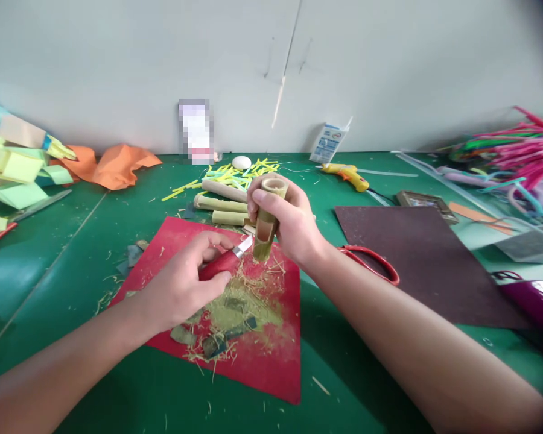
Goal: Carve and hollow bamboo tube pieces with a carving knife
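Note:
My left hand (181, 280) is closed around the red handle of a carving knife (221, 262), its short blade pointing toward a bamboo tube. My right hand (289, 220) grips that bamboo tube (268, 211) upright, with a cut-out notch in its lower part. The blade tip is close to the tube's lower end; whether they touch I cannot tell. Beneath both hands lies a red mat (287, 361) strewn with bamboo shavings (253, 301) and dark scraps (215, 343). Behind the hands several bamboo pieces (228, 217) lie side by side.
Red-handled scissors (380, 265) rest by a dark brown board (407, 259) on the right. At the back are a yellow glue gun (348, 176), a drink carton (329, 143), a white egg-shaped thing (241, 163) and yellow-green strips (226, 176). Folded papers (15, 169) lie left, pink pipe cleaners (525, 150) right.

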The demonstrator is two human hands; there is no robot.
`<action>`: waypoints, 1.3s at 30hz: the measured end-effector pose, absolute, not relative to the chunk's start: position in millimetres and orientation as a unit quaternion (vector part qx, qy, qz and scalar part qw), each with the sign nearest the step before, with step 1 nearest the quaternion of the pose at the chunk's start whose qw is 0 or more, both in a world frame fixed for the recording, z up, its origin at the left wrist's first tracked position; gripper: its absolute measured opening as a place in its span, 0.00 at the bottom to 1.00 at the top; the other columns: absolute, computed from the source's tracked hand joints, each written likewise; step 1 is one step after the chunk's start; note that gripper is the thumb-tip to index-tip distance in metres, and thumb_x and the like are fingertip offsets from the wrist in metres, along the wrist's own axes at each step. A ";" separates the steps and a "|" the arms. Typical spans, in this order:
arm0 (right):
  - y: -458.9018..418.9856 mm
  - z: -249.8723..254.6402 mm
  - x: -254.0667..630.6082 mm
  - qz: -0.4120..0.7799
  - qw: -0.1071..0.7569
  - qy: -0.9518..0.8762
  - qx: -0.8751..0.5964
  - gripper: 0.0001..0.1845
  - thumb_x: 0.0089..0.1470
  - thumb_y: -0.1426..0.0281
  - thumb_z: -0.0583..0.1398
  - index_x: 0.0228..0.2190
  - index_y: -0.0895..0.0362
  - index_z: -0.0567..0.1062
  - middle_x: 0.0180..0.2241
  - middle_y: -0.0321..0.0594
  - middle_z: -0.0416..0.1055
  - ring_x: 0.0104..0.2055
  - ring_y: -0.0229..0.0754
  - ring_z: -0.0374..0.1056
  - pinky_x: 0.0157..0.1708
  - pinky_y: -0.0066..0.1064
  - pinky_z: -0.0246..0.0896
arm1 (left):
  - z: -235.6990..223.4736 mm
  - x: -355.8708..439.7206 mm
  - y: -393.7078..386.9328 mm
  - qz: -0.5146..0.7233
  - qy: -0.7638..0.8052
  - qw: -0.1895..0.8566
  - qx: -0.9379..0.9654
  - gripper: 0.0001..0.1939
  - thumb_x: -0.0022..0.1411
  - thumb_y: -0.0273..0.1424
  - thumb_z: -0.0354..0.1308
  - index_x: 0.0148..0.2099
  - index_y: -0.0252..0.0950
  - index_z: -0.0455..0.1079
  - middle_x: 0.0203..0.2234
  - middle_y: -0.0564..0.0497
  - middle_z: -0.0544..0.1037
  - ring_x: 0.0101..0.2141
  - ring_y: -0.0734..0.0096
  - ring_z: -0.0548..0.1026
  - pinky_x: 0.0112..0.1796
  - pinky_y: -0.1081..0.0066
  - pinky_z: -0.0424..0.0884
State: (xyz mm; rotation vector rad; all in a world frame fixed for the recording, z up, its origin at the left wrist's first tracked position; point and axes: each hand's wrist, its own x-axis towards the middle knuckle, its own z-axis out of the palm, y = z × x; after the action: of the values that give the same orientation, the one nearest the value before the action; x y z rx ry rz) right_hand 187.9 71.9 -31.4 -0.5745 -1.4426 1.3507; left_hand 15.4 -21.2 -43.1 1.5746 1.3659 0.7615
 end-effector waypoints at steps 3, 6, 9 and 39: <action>70.2 -32.6 187.4 0.575 0.501 -0.599 -0.244 0.09 0.53 0.62 0.59 0.31 0.55 0.68 0.23 0.33 0.64 0.22 0.34 0.60 0.22 0.28 0.58 | -37.4 17.2 -21.1 0.311 0.539 0.445 0.644 0.18 0.54 0.24 0.56 0.47 0.41 0.63 0.43 0.52 0.73 0.42 0.67 0.74 0.36 0.73 0.73; 71.0 -34.3 187.2 0.577 0.505 -0.596 -0.238 0.13 0.54 0.58 0.58 0.30 0.55 0.69 0.22 0.33 0.65 0.21 0.35 0.61 0.22 0.28 0.59 | -34.4 18.0 -19.9 0.306 0.532 0.454 0.646 0.20 0.55 0.24 0.55 0.51 0.42 0.64 0.49 0.51 0.72 0.49 0.62 0.72 0.44 0.68 0.73; 73.3 -33.3 188.9 0.562 0.518 -0.604 -0.225 0.17 0.56 0.56 0.54 0.27 0.56 0.70 0.21 0.34 0.64 0.22 0.35 0.60 0.23 0.28 0.58 | -32.4 18.1 -19.2 0.305 0.522 0.439 0.664 0.23 0.55 0.24 0.56 0.53 0.43 0.66 0.52 0.51 0.71 0.52 0.60 0.70 0.51 0.62 0.70; 70.6 -20.2 192.2 0.667 0.428 -0.590 -0.152 0.27 0.59 0.52 0.49 0.17 0.55 0.65 0.12 0.31 0.58 0.15 0.33 0.56 0.19 0.28 0.54 | -17.0 11.2 -19.7 0.247 0.539 0.318 0.739 0.15 0.63 0.38 0.54 0.52 0.49 0.71 0.50 0.57 0.75 0.52 0.63 0.72 0.55 0.61 0.66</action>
State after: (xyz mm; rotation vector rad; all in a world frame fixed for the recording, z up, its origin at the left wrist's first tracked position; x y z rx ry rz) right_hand 192.2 70.6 -20.2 -0.3799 -1.4733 1.6664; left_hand 11.2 -19.7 -17.0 1.9450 1.4187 0.6494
